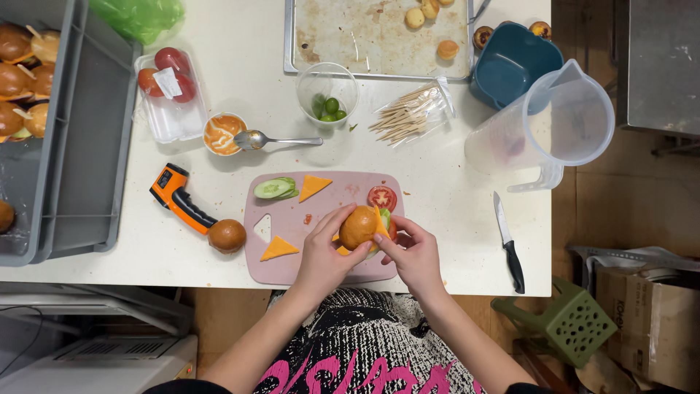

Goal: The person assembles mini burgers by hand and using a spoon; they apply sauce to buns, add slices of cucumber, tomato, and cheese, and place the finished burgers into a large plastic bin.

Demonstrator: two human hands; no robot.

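Head view shows the left hand [324, 255] and right hand [414, 255] curled in from both sides, pinching a small round brown-bun burger [362, 228] tipped on its side over the pink plastic cutting board [292, 226].

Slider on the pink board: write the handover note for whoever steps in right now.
Left hand grips the slider by its bun top; right hand steadies its right side. It sits on the pink board, cheese and tomato showing at the edge.
Done: slider stacked; finished ones in the grey crate.
Left: no pick in it yet; picks lie behind the board. Spare bun, cheese triangles, cucumber and tomato slice unused.
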